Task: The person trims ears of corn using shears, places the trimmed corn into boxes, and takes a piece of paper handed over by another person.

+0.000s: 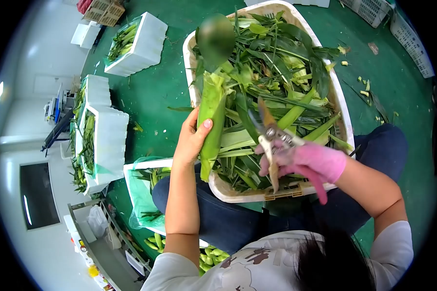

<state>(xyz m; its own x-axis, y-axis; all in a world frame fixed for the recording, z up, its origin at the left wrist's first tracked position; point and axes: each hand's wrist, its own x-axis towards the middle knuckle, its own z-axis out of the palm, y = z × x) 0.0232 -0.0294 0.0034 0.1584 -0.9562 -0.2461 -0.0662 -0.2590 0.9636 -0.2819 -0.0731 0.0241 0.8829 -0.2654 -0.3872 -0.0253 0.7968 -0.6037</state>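
Note:
My left hand (190, 139) is closed around an ear of corn (211, 123) in its green husk, held upright over the left side of a white plastic basket (345, 116). In the pink glove, my right hand (308, 159) grips a pair of pruning shears (272, 130). Their blades point up and away from me, a little to the right of the corn and apart from it. Cut husks and leaves (277, 63) fill the basket below both hands. A blurred round patch hides part of the leaves above the corn.
A white foam box (149, 46) holding corn stands at the far left, with more foam boxes (109, 140) nearer. Beside my left leg is a box lined with green plastic (143, 206). Trimmed ears (211, 257) lie close to me. Scraps (366, 87) litter the green floor.

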